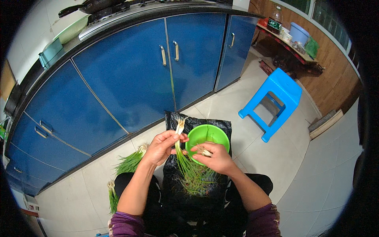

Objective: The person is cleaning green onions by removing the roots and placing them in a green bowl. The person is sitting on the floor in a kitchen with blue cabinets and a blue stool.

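Note:
My left hand (162,148) grips a small bunch of green onions (179,129), its white root ends up and its green leaves hanging down. Close on the right, my right hand (215,157) pinches a few pale stalks with roots (205,151) over a bright green plastic bowl (204,131). The bowl rests on a black plastic bag (222,123) spread on the floor. Below the hands, a pile of loose leaves and trimmings (197,185) lies on the bag. The inside of the bowl is partly hidden by my right hand.
A larger bunch of green onions (130,161) lies left of my knee, and another bunch (112,197) sits nearer me. Blue cabinets (124,74) run along the front. A blue plastic stool (274,100) stands to the right, before a low shelf (291,49) with a bottle (274,21).

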`<state>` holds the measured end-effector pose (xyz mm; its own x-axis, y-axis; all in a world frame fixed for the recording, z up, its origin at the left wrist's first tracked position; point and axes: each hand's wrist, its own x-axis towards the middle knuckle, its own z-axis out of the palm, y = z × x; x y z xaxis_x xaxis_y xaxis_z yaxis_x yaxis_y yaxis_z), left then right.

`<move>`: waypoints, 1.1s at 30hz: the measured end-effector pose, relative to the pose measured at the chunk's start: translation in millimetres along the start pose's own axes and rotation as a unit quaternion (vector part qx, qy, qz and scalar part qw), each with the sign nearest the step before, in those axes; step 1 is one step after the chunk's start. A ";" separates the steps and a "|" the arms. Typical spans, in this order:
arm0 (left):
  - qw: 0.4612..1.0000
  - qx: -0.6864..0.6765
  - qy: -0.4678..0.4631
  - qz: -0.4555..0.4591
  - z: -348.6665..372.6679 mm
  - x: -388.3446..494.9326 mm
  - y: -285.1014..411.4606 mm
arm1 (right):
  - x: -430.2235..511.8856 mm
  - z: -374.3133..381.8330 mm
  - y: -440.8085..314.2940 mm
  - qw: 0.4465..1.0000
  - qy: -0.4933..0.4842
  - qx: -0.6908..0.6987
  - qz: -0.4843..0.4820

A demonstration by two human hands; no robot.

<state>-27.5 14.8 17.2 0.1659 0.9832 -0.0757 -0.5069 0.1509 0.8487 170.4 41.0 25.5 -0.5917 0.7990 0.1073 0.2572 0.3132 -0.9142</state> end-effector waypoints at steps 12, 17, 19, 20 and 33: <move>0.999 0.028 0.016 -0.016 0.1 -2.4 -2.1 | 12.6 -6.4 8.3 0.987 0.022 0.136 0.085; 0.997 0.012 -0.057 -0.054 7.2 -0.3 -12.2 | 13.2 -15.1 0.9 0.987 0.021 0.116 0.109; 0.996 0.025 -0.056 -0.064 10.1 1.0 -16.2 | 13.1 -14.1 1.1 0.990 0.033 0.116 0.072; 0.996 0.031 -0.057 -0.067 11.3 1.7 -17.9 | 12.4 -14.2 1.6 0.990 0.038 0.114 0.071; 0.995 0.044 -0.051 -0.074 18.0 1.2 -26.8 | 15.5 -28.7 8.4 0.937 0.210 0.249 0.128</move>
<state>1.5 10.1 3.8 0.3204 0.9348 -0.1530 -0.3958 0.2789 0.8750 185.3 70.7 30.7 -0.1795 0.9794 -0.0922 -0.1011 -0.1116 -0.9886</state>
